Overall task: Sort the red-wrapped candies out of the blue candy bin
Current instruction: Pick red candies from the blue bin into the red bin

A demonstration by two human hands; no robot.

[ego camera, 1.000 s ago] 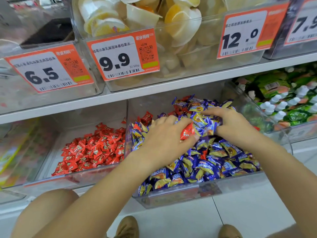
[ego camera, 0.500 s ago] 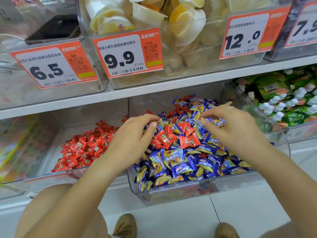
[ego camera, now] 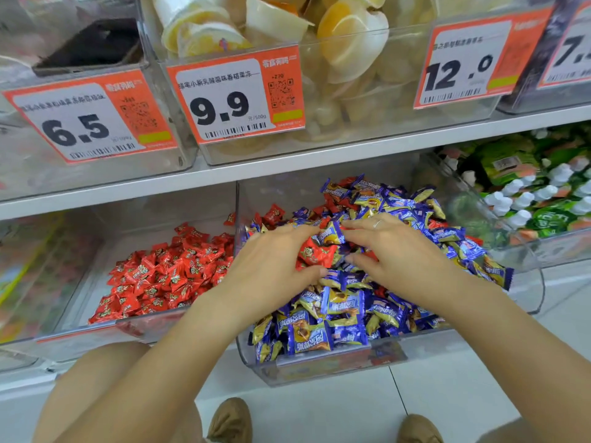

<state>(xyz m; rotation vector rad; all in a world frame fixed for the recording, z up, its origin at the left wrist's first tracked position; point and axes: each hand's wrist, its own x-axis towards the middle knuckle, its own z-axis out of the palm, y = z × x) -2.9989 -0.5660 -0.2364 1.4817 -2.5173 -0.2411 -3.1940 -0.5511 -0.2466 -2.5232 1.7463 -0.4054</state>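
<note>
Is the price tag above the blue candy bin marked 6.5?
No, the tag above the blue candy bin reads 9.9.

Both hands lie on the blue candies (ego camera: 335, 318) in the clear bin (ego camera: 319, 367); the left hand (ego camera: 275, 263) grips red candies (ego camera: 316, 252), the right hand (ego camera: 396, 251) rests spread beside it.

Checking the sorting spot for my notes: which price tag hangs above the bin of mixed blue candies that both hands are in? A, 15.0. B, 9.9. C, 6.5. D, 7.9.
B: the 9.9 tag hangs on the shelf directly above the blue candy bin where the left hand and right hand work.
</note>
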